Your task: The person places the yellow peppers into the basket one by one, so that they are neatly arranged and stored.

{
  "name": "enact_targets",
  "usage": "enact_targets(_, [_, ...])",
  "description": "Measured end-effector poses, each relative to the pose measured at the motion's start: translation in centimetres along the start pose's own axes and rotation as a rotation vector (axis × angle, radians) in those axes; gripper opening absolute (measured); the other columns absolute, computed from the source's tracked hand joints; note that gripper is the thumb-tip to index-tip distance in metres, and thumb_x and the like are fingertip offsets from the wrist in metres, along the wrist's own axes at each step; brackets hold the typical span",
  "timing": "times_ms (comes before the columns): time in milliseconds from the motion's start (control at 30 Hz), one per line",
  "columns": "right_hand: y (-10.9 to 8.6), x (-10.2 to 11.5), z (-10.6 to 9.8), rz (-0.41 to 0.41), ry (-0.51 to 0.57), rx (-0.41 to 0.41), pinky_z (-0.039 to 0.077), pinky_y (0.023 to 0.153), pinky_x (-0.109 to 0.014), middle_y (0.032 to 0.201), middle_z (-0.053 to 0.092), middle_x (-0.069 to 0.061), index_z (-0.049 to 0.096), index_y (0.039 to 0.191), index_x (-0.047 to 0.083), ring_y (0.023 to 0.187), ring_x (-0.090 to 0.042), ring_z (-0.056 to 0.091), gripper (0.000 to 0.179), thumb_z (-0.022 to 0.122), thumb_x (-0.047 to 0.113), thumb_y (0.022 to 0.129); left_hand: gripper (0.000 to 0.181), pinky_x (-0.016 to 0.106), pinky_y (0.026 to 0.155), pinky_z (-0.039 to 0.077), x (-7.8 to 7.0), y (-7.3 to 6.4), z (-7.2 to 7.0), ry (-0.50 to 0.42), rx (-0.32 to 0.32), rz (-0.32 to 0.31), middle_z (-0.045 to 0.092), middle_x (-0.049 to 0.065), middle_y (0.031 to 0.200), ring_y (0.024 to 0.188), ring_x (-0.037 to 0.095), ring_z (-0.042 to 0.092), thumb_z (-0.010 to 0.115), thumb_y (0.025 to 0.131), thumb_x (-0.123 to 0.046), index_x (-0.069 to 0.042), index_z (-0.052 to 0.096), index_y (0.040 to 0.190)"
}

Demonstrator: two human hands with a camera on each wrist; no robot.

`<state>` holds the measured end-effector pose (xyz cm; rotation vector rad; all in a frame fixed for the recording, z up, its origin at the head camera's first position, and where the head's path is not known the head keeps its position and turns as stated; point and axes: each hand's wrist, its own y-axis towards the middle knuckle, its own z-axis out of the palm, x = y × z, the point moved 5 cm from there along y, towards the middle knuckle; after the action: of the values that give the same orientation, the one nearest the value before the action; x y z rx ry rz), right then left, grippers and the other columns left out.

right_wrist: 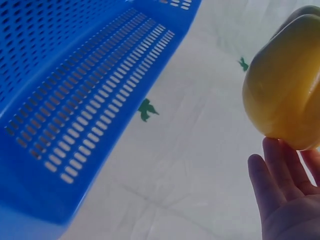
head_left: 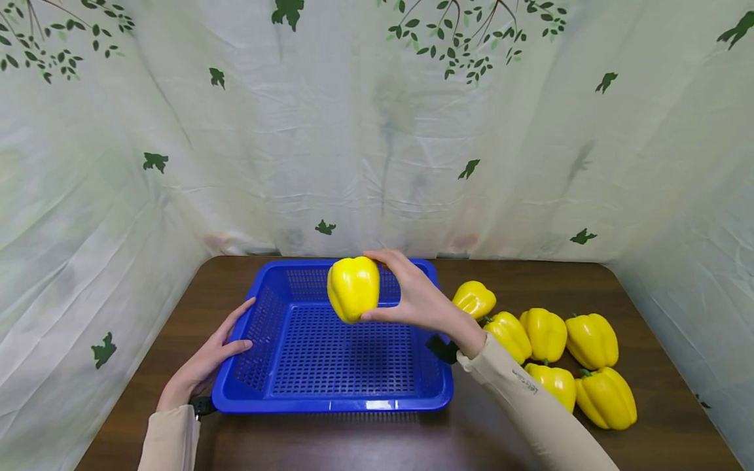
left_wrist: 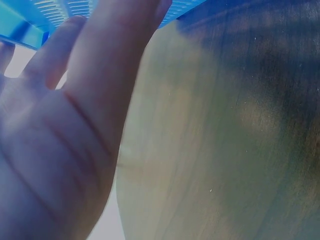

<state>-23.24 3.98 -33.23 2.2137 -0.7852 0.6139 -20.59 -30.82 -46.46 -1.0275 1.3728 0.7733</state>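
Over the blue plastic basket [head_left: 344, 405], my right hand [head_left: 425, 302] holds a yellow bell pepper [head_left: 353, 288] between thumb and fingers. The same pepper [right_wrist: 287, 85] fills the right edge of the right wrist view, with my fingertips against its lower side. My left hand [head_left: 206, 360] rests at the basket's left rim, its index finger and thumb reaching the edge. In the left wrist view, the fingers of the left hand [left_wrist: 55, 145] look nearly straight beside the basket wall. Perforated slots cover the basket's floor and sides.
Several more yellow bell peppers [head_left: 593, 341] lie grouped to the right of the basket, partly behind my right forearm. The brown wooden table [head_left: 283, 445] has rounded far corners. A pale curtain [head_left: 353, 144] with leaf prints hangs behind and along both sides.
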Motion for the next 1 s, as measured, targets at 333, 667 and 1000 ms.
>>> enact_targets(333, [2.6, 0.6, 1.8, -0.009, -0.003, 0.008, 0.040, 0.098, -0.035, 0.133, 0.046, -0.006, 0.043, 0.138, 0.005, 0.118, -0.017, 0.045, 0.085, 0.085, 0.034, 0.070, 0.075, 0.058, 0.079, 0.048, 0.2, 0.0, -0.1, -0.040, 0.005, -0.007, 0.005, 0.031, 0.149, 0.117, 0.042, 0.045, 0.047, 0.097, -0.006, -0.031, 0.006, 0.154])
enact_targets(667, [4.0, 0.1, 4.0, 0.023, 0.055, 0.040, 0.038, 0.097, -0.028, 0.133, 0.044, -0.006, 0.041, 0.140, 0.008, 0.117, -0.015, 0.044, 0.084, 0.084, 0.032, 0.072, 0.074, 0.058, 0.079, 0.049, 0.1, -0.1, 0.0, -0.041, 0.015, 0.012, 0.005, 0.033, 0.148, 0.116, 0.040, 0.048, 0.047, 0.097, -0.005, -0.030, 0.006, 0.154])
enact_targets(1000, [5.6, -0.3, 6.7, 0.119, 0.142, 0.059, 0.039, 0.097, -0.025, 0.130, 0.044, -0.010, 0.042, 0.137, 0.004, 0.114, -0.018, 0.046, 0.084, 0.086, 0.030, 0.070, 0.074, 0.058, 0.081, 0.048, 0.4, 0.1, -0.2, 0.013, -0.039, -0.023, 0.006, 0.029, 0.150, 0.120, 0.050, 0.039, 0.049, 0.096, -0.009, -0.031, 0.007, 0.154])
